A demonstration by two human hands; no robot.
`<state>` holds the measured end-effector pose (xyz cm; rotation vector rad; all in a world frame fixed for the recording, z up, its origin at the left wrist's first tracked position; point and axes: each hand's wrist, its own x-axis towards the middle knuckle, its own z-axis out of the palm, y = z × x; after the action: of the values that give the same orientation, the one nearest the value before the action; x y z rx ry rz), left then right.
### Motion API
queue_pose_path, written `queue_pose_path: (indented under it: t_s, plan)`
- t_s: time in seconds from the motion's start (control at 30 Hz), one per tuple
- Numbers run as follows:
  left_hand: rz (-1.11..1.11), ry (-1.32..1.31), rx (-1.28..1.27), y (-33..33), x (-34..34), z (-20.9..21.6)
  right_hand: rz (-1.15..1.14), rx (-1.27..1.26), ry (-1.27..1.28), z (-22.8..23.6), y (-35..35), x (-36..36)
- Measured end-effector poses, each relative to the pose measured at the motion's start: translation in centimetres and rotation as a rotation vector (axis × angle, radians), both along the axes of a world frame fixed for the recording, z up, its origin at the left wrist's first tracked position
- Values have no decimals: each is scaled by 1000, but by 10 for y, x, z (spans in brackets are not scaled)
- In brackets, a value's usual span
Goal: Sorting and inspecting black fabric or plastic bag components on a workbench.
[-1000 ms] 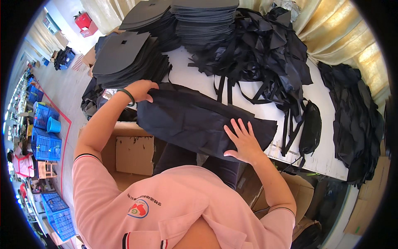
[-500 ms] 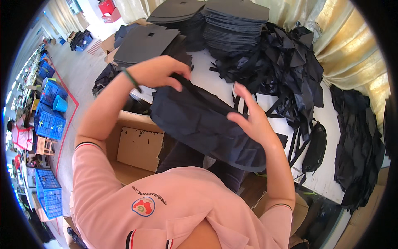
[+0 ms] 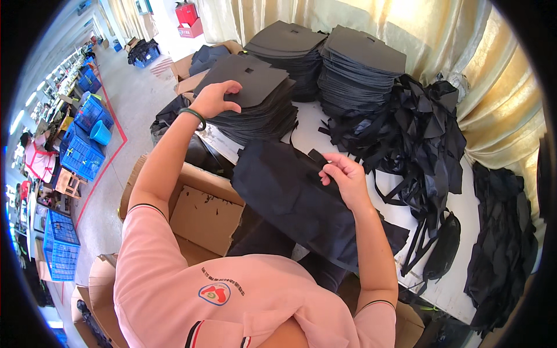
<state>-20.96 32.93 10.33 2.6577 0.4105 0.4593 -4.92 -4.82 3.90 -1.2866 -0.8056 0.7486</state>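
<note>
A black fabric piece (image 3: 290,191), like a flat bag, lies across my lap and the near table edge. My right hand (image 3: 346,177) is closed in a pinch on a dark strip at its upper edge. My left hand (image 3: 216,103) is at the left corner of a stack of dark grey sheets (image 3: 249,81), thumb and fingers apart. Whether its fingertips touch the top sheet, I cannot tell. That sheet has a small rectangular slot near its far edge.
Two more stacks of grey sheets (image 3: 287,37) (image 3: 365,49) stand behind. A heap of black fabric and straps (image 3: 406,127) covers the table's (image 3: 310,119) right part, beside a black pouch (image 3: 445,246). An open cardboard box (image 3: 206,217) sits below on my left. Curtains (image 3: 505,98) hang at the right.
My left hand has left the black fabric and moved up and left to the grey sheets. My right hand, open before, now pinches the fabric's edge. The view has shifted.
</note>
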Motion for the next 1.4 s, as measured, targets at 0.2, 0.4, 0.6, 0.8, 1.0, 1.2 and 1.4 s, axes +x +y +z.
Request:
queue_pose_path:
  t_s: [0.2,0.4,0.6,0.8,1.0,1.2,1.4]
  plan:
    - [-61,-80,209,-8,7,-1,-29,-15,74,-5,10,-8]
    - [27,-536,69,-94,-10,34,-401,170,-297,-13,22,-11]
    - [-226,-375,-421,-175,-22,55,-635,288,-515,16,18,0]
    - [-354,-322,-302,-178,-21,43,-605,247,-450,6,6,-2]
    - [-902,-14,-491,-176,0,42,-414,338,-252,-14,-4,10]
    - [-536,-270,-327,-215,43,-15,-43,112,-118,12,-16,-4]
    - [-596,-361,303,-234,59,0,273,11,378,43,-57,13]
